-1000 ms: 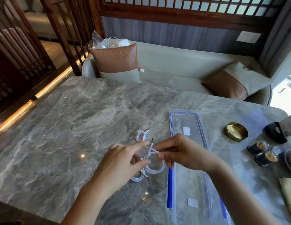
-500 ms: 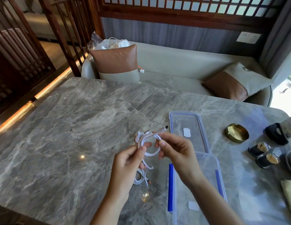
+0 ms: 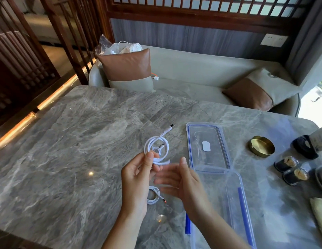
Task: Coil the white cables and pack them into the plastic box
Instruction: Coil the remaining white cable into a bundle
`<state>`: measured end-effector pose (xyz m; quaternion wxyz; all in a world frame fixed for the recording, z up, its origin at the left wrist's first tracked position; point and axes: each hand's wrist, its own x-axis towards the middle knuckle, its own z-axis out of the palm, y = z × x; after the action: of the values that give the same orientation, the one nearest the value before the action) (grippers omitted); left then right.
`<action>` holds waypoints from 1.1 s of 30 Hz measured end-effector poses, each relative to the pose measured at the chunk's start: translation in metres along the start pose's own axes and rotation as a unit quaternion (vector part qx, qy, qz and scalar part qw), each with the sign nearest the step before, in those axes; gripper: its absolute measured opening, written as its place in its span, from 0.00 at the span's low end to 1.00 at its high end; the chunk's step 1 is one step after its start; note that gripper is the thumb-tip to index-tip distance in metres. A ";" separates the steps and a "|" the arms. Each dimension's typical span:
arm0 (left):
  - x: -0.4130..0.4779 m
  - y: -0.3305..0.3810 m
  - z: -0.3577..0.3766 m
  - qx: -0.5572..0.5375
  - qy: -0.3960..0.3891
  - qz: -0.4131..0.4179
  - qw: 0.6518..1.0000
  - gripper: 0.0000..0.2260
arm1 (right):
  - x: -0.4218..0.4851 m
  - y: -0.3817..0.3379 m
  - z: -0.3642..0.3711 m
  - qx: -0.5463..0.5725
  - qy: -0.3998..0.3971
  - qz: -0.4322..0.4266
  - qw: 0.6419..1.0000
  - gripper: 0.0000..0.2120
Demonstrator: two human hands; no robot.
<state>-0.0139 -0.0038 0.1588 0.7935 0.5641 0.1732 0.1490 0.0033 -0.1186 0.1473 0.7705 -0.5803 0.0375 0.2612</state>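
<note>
Left hand: the left hand point(image 3: 138, 174) pinches the white cable point(image 3: 156, 148) between thumb and fingers point(image 3: 149, 157) at the six o'clock edge of its loops, so it holds the coil above the table point(image 3: 66, 150).

Right hand: the right hand point(image 3: 180, 180) is blurred, with fingers spread and nothing in it; it sits just beside the coil at about four o'clock from it, not touching as far as can be told.

Cable in hand: it forms a few round loops standing above the left fingers, with one plug end point(image 3: 168, 129) sticking out towards one o'clock, and a short loose tail at the bottom pointing towards three o'clock, at the right hand.

Second cable: a smaller coiled cable point(image 3: 154, 195) lies on the table at six o'clock from the held coil, partly hidden between the two wrists.

Box: the clear plastic box point(image 3: 235, 203) lies at four o'clock from the coil, its long side running from twelve to six o'clock, with nothing seen inside it yet.

Lid: the lid point(image 3: 208, 146) lies flat at three o'clock from the coil, touching or overlapping the box's far end.

Key relation: the box lies on the right-hand side, and the empty right hand is the nearer one to it; the coil must travel towards four o'clock, probably once the loose tail is tucked in.

Stage: coiling looks nearly done; packing is not yet begun.
</note>
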 end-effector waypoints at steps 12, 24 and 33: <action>-0.004 -0.018 -0.007 0.058 0.041 0.027 0.997 0.09 | 0.009 -0.015 0.006 0.306 0.081 0.008 0.948 0.08; 0.011 -0.006 -0.026 0.166 -0.160 -0.005 0.973 0.11 | 0.017 -0.031 -0.027 -0.310 -0.013 -0.211 0.927 0.10; 0.030 0.015 -0.038 0.339 -0.247 0.049 0.906 0.36 | 0.019 -0.054 -0.036 -0.340 -0.187 -0.144 0.911 0.09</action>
<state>-0.0044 0.0464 0.1577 0.5636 0.8255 -0.0161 -0.0242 0.0525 -0.1546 0.1759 0.5492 -0.7467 -0.2817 0.2482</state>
